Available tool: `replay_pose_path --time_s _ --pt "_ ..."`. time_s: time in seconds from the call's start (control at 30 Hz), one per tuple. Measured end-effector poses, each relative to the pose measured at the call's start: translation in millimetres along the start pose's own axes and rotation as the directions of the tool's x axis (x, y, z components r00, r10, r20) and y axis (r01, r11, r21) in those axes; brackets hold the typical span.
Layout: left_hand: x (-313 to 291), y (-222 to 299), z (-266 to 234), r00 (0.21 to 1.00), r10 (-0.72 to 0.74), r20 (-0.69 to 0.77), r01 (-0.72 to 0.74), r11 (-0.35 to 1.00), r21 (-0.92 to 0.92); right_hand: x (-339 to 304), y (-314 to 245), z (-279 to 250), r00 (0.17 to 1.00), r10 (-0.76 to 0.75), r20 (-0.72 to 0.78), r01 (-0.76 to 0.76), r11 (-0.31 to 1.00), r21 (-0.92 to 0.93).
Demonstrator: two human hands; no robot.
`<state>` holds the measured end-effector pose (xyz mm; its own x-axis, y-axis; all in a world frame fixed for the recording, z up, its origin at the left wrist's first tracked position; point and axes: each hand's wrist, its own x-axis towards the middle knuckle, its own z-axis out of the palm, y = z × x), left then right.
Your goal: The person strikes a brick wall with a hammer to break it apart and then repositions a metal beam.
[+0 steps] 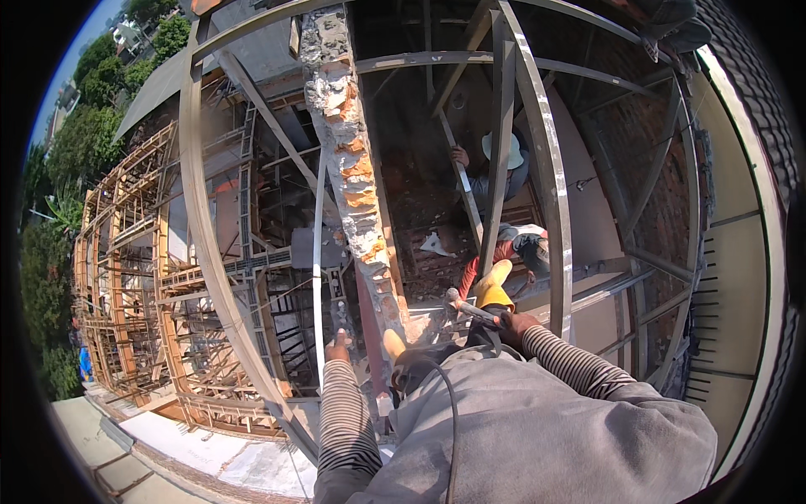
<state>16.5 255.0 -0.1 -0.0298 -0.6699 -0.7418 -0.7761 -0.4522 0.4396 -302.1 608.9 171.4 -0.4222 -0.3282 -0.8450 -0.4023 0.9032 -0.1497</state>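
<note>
High on a broken brick wall [357,181], I stand with yellow boots [493,288] below me. My right hand [516,328] is closed at the near end of a short grey bar [477,313]; its exact kind is unclear. A co-worker's hand [454,298], in a red sleeve, is at the bar's other end. My left hand [337,346] is raised beside a long white pole [318,252], close to it. Its fingers are mostly hidden, and I cannot tell whether they touch the pole. A dark cord [453,403] hangs over my grey shirt.
Curved-looking metal beams [550,168] frame the space around me. Below on the right, a person in a pale hat [502,151] is near the red-sleeved co-worker [529,248]. Wooden scaffolding [138,277] stands lower left. A tiled roof [764,92] borders the right.
</note>
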Motion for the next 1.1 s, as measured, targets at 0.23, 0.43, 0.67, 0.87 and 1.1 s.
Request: replay_pose_path --time_s 0.23,0.43,0.67,0.87,1.1 --pt "16.0 6.4 46.4 0.983 0.18 0.033 -0.178 0.981 -0.075 -45.1 68.3 31.3 0.925 0.147 -0.35 -0.025 0.944 0.329" --pt "-10.0 6.9 96.9 0.957 0.16 0.242 -0.252 0.872 0.421 -12.9 80.2 -12.3 0.797 0.277 -0.537 0.327 0.55 0.768" --pt "-56.0 58.3 96.7 0.91 0.129 0.393 -0.197 0.971 0.137 -6.8 87.5 -109.8 0.475 0.539 -0.696 0.141 0.734 0.665" --pt "-76.6 91.0 56.3 0.955 0.098 0.281 -0.153 0.972 0.181 39.9 99.7 -197.5 0.33 0.543 -0.772 0.203 0.758 0.62" --pt "-100.1 74.5 42.1 0.984 0.071 0.163 -0.094 0.986 0.135 110.8 109.0 -225.9 0.295 0.485 -0.823 0.163 0.824 0.543"
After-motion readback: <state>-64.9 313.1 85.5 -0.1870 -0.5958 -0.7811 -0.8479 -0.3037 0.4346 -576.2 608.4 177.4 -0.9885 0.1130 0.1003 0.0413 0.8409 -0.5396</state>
